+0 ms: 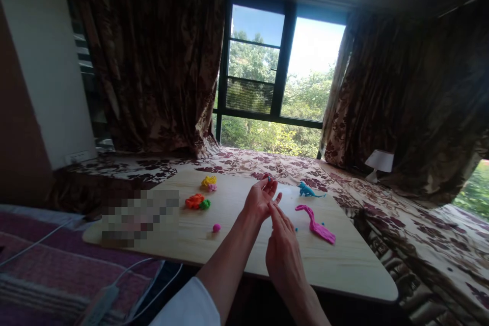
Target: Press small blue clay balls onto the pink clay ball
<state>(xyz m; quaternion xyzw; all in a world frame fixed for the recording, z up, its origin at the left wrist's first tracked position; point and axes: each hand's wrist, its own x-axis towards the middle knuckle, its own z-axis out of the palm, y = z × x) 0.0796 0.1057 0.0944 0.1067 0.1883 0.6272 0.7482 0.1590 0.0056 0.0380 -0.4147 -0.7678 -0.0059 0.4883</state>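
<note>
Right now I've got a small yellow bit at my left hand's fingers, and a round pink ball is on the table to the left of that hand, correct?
Not quite: the small bit at your left hand's fingers is blue, as the head view shows. The round pink ball is on the table, left of that hand.

Small blue lump, clay-like, partly hidden, at far end of upturned left hand
</note>
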